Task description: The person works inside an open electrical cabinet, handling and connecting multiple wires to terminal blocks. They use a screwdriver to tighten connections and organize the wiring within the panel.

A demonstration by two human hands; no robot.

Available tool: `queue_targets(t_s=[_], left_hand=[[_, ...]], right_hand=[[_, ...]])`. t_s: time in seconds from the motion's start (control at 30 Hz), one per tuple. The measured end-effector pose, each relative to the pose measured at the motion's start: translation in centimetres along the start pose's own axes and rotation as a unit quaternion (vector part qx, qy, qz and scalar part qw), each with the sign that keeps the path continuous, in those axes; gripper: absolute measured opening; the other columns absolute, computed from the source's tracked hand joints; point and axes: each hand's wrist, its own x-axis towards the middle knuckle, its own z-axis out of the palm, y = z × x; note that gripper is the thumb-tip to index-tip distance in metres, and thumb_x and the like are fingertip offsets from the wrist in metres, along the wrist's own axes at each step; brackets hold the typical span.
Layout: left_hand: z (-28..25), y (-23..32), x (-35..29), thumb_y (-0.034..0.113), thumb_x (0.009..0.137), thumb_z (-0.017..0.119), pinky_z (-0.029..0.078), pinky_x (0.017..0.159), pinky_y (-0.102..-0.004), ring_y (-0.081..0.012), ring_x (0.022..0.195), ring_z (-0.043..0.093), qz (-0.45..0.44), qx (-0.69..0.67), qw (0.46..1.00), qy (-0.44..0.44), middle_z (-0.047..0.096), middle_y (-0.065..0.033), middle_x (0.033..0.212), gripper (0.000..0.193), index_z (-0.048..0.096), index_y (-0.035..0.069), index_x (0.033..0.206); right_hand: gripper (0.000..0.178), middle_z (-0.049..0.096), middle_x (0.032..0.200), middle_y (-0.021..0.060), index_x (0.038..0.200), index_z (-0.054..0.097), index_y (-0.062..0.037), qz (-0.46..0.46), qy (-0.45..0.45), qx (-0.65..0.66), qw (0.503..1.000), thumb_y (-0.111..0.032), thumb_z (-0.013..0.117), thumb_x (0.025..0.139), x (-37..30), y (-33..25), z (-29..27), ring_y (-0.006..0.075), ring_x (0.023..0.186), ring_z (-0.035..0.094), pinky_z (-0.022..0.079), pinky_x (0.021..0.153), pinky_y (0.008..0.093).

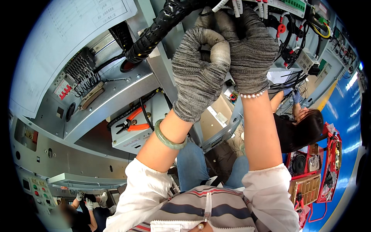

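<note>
Both my hands are in grey knit gloves, raised close together at the top of the view. My left hand (201, 73) is curled, with thumb and fingers drawn in. Beside it, my right hand (251, 58) is bent over with its fingers closed among the wires. What the fingertips hold is hidden by the gloves. A thick black-wrapped cable harness (150, 34) runs up to the left of my hands. White-sleeved wires (236, 7) hang just above my right hand, near a green terminal block (295, 4).
Orange-handled pliers (133, 127) lie on a white box (135, 143) at the left. A wrench (116, 80) rests on the metal shelf, below a large drawing sheet (65, 42). At right, a co-worker (295, 133) reaches into wires near a red tool case (328, 170). Another person (83, 212) works lower left.
</note>
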Motion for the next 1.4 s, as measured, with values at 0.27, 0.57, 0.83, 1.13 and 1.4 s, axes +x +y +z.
queue_targets(t_s=[0.27,0.57,0.83,1.13,1.4], left_hand=[[0.0,-0.1,0.2,0.013,0.087,0.069,0.05,0.072,-0.0238,-0.0086,0.078,0.058,0.026,0.0,1.0,0.008,0.063,-0.0008,0.086,0.013,0.062,0.006,0.094],[-0.5,0.5,-0.1,0.009,0.086,0.07,0.05,0.077,-0.0249,-0.0085,0.083,0.058,-0.031,-0.096,0.995,0.019,0.063,-0.001,0.09,0.014,0.061,0.005,0.096],[-0.4,0.5,0.1,0.009,0.087,0.069,0.05,0.077,-0.0235,-0.0077,0.083,0.057,-0.047,-0.095,0.994,-0.002,0.063,-0.0014,0.091,0.013,0.061,0.005,0.097],[-1.8,0.1,-0.5,0.013,0.088,0.07,0.051,0.072,-0.0227,-0.0083,0.08,0.059,-0.085,-0.036,0.995,0.03,0.064,-0.002,0.09,0.014,0.062,0.005,0.097],[-1.6,-0.6,0.3,0.012,0.087,0.07,0.051,0.071,-0.0235,-0.0082,0.079,0.058,-0.04,-0.013,0.999,0.001,0.063,-0.0018,0.087,0.013,0.062,0.005,0.095]], right_hand=[[0.028,0.063,0.064,0.0121,0.109,0.065,-0.0029,0.032,0.015,0.032,0.999,-0.022,0.068,0.088,0.2,-0.4,0.4,0.0225,0.053,0.06,0.045,0.052,0.0354],[0.035,0.072,0.08,0.0125,0.1,0.07,-0.0052,-0.086,0.09,-0.132,0.983,-0.032,0.078,0.08,0.2,2.3,1.4,0.0241,0.072,0.071,0.055,0.066,0.0333],[0.038,0.072,0.083,0.0133,0.099,0.07,-0.0027,-0.077,0.106,-0.14,0.981,-0.03,0.081,0.076,0.0,3.5,1.4,0.0254,0.074,0.071,0.055,0.067,0.0342],[0.04,0.071,0.084,0.014,0.097,0.067,-0.0016,-0.092,0.11,-0.156,0.977,-0.032,0.08,0.074,0.1,2.1,1.5,0.0269,0.076,0.071,0.055,0.069,0.0357],[0.041,0.071,0.081,0.0121,0.099,0.066,-0.0018,-0.075,0.12,-0.153,0.978,-0.034,0.079,0.077,0.3,2.0,1.8,0.0249,0.074,0.071,0.054,0.067,0.0353]])
